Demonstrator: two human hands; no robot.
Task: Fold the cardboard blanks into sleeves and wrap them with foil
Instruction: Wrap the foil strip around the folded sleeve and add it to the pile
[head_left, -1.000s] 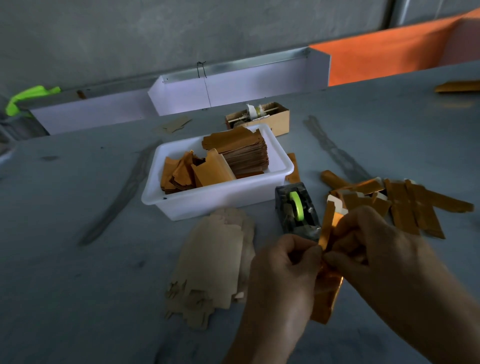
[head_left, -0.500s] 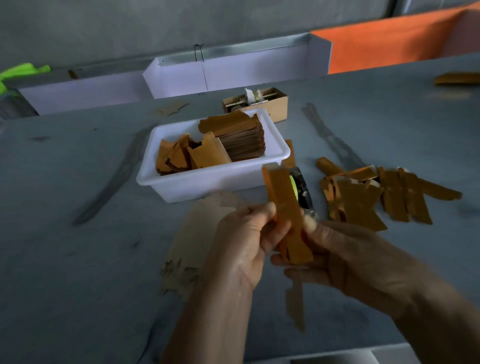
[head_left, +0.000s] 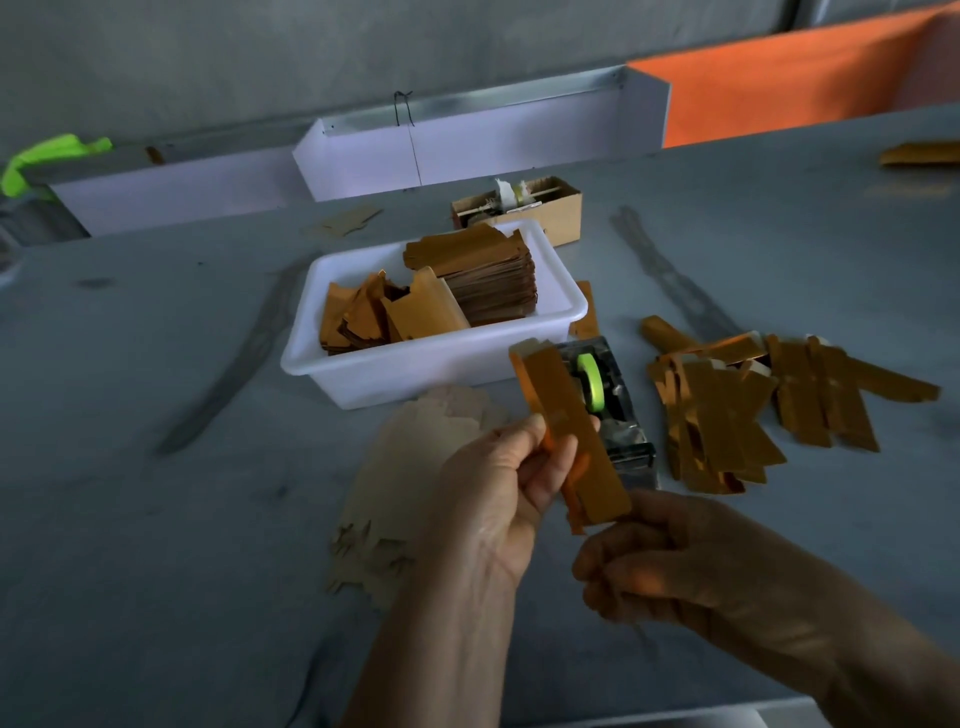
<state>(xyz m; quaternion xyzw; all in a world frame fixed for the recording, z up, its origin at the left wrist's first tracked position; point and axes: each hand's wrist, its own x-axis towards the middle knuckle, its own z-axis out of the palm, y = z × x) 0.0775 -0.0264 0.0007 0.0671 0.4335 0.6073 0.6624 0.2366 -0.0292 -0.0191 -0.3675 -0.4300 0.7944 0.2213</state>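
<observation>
Since a moment ago the left hand (head_left: 498, 483) has been keeping its pinch on the foil-wrapped sleeve (head_left: 569, 434) at the frame's centre, while the right hand (head_left: 670, 566) has slid lower, toward the sleeve's bottom end. The left thumb and fingers are pinching the sleeve's left edge; the right hand is curling just beneath its lower tip, and whether it is touching cannot be told. The sleeve is standing tilted, its top leaning left in front of the tape dispenser (head_left: 610, 410). Above centre, the white tub (head_left: 415, 364) is holding a tall stack of gold foil sheets (head_left: 488, 275) on its right and loose foil pieces (head_left: 384, 314) on its left. Behind it a small cardboard box (head_left: 545, 210) is holding indistinct odds and ends. Plain cardboard blanks (head_left: 410, 483) are lying on the table (head_left: 156, 519) left of the hands; finished sleeves (head_left: 769, 405) are piling at right.
</observation>
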